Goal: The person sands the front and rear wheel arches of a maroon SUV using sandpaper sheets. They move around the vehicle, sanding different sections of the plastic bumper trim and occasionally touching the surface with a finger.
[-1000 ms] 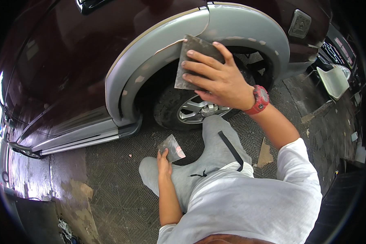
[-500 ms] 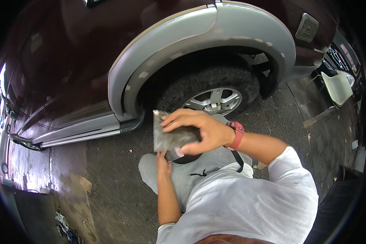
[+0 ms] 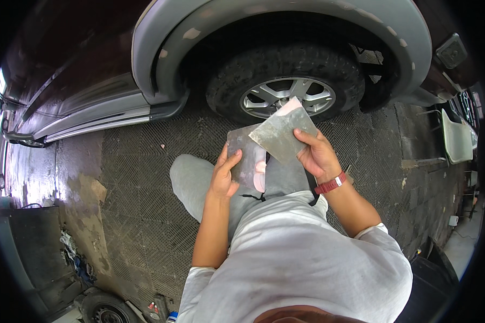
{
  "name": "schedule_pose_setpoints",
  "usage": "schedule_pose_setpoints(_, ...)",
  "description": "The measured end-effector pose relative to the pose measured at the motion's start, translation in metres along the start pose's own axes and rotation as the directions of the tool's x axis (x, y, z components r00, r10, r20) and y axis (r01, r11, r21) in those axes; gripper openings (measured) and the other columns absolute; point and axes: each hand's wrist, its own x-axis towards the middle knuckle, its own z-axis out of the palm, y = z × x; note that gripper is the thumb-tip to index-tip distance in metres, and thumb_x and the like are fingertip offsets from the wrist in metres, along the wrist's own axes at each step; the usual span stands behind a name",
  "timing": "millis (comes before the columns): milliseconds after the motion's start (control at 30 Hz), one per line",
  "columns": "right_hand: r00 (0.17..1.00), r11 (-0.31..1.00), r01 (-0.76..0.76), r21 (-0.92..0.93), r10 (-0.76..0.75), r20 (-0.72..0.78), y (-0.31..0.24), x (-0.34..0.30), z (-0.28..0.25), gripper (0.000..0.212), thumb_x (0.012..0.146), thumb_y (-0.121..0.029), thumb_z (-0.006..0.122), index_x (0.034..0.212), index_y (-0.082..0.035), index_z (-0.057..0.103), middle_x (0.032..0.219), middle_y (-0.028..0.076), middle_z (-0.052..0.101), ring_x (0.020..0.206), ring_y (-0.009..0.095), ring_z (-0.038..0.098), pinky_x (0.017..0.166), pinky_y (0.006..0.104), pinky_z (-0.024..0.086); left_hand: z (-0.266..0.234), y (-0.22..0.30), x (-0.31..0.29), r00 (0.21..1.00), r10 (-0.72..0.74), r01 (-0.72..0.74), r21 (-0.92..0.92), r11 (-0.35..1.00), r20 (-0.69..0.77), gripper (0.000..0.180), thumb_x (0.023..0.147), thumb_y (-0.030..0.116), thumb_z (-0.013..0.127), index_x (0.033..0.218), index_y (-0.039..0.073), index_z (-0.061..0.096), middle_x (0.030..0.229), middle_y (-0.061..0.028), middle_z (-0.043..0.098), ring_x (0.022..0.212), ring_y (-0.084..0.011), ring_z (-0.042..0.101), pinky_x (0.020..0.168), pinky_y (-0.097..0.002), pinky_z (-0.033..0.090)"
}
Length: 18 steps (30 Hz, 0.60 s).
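Note:
My left hand (image 3: 224, 175) holds a thin grey putty plate (image 3: 244, 159), thumb on top. A lump of pink putty (image 3: 260, 168) sits along that plate's right edge. In my right hand (image 3: 319, 157) is a squarish grey putty spreader (image 3: 281, 133), pinched between thumb and fingers, with pink putty on its far edge (image 3: 291, 106). The spreader's left corner overlaps the plate's upper right corner; I cannot tell whether they touch. Both are held above my lap, in front of the car wheel (image 3: 288, 94). The fingers beneath each sheet are mostly hidden.
The dark red car's grey wheel arch (image 3: 170, 40) carries pinkish putty patches. A side step (image 3: 102, 124) runs to the left. Ridged dark matting (image 3: 145, 156) covers the floor. A pale chair (image 3: 457, 137) stands at right; a loose wheel (image 3: 109, 309) lies at lower left.
My right hand with the spreader has moved right and away from the left hand's plate, uncovering that plate and its putty. The view has shifted, so the wheel arch appears higher.

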Motion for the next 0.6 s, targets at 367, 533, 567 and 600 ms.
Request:
schedule_pose_setpoints(367,0.957,0.711,0.290,-0.641,-0.225,0.183,-0.048,-0.018,-0.010,0.049,0.098,-0.003,0.066,0.146,-0.007,0.054,0.139,0.013,0.062,0.127,0.025,0.062,0.109,0.0438,0.051,0.017,0.002,0.005,0.995,0.082,-0.066,0.221,0.973,-0.062,0.046,0.104,0.011,0.059,0.149,0.006,0.047,0.133,-0.0118,0.066,0.118,-0.0238,0.068,0.103,-0.0404,0.055)
schedule_pose_setpoints(533,0.716,-0.609,0.479,-0.633,-0.146,0.683,-0.035,-0.009,0.032,0.056,0.084,-0.004,0.067,0.137,-0.024,0.066,0.141,0.011,0.059,0.136,0.033,0.054,0.117,0.0594,0.037,0.037,0.002,0.003,0.959,0.282,-0.219,0.649,0.729,0.007,0.051,0.108,0.026,0.060,0.147,-0.003,0.047,0.136,-0.0106,0.060,0.126,-0.0192,0.055,0.112,-0.0347,0.039)
schedule_pose_setpoints(567,0.702,-0.590,0.516,-0.621,-0.124,0.701,-0.012,-0.009,0.027,0.056,0.083,-0.005,0.067,0.135,-0.026,0.068,0.141,0.010,0.059,0.137,0.034,0.053,0.118,0.0631,0.034,0.037,0.004,0.005,0.938,0.343,-0.241,0.636,0.733,-0.040,0.051,0.108,0.026,0.060,0.147,-0.003,0.047,0.136,-0.0111,0.060,0.126,-0.0197,0.055,0.111,-0.0346,0.040)
schedule_pose_setpoints(600,0.685,-0.568,0.554,-0.608,-0.104,0.721,0.000,-0.014,0.024,0.056,0.082,-0.005,0.067,0.133,-0.028,0.069,0.140,0.009,0.059,0.138,0.035,0.052,0.119,0.0669,0.030,0.037,0.004,0.008,0.911,0.403,-0.264,0.626,0.733,-0.087,0.051,0.108,0.026,0.060,0.147,-0.003,0.047,0.137,-0.0117,0.059,0.126,-0.0203,0.055,0.111,-0.0346,0.040)
